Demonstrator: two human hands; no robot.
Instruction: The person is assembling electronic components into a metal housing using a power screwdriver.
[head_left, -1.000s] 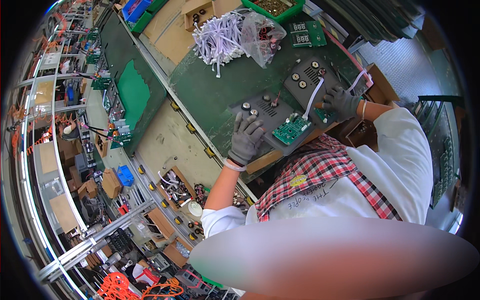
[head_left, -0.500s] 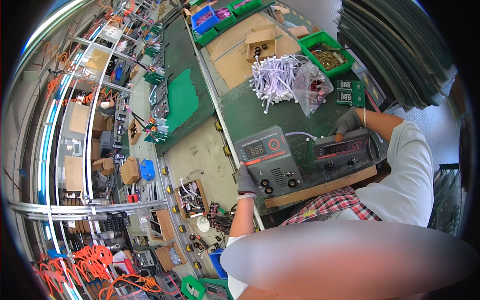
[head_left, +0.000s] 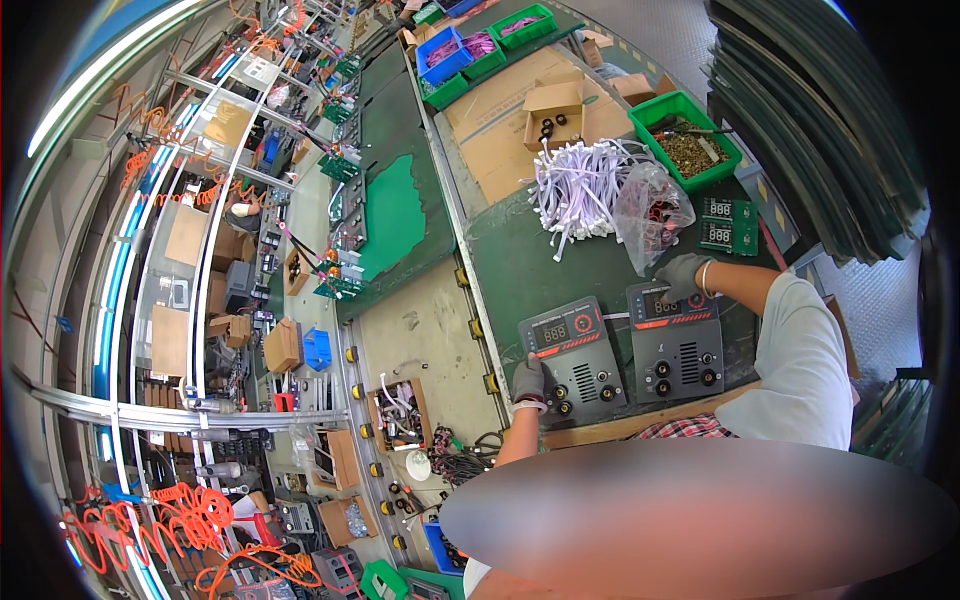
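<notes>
Two dark grey front panels, each with a small digit display, a red-ringed dial and red stripes, lie side by side on the green work surface. My left hand (head_left: 528, 382), in a grey glove, holds the left edge of the left front panel (head_left: 588, 372). At the top of the right front panel (head_left: 680, 345), my gloved right hand (head_left: 684, 277) grips the upper edge, its fingers partly over the display. A short white cable (head_left: 616, 316) shows between the panels. Beyond them are a bundle of white cables (head_left: 580, 195) and a clear plastic bag (head_left: 652, 215).
Green circuit boards with displays (head_left: 728, 226) lie at right, below a green bin (head_left: 690, 165) of small metal parts. An open carton (head_left: 555, 110) holds black rings. A wooden strip (head_left: 600, 431) edges the near side. A roller conveyor line (head_left: 420, 330) runs at left.
The right front panel has gone from tilted up to lying face up beside the left one, my right hand still at its top. The view has shifted slightly.
</notes>
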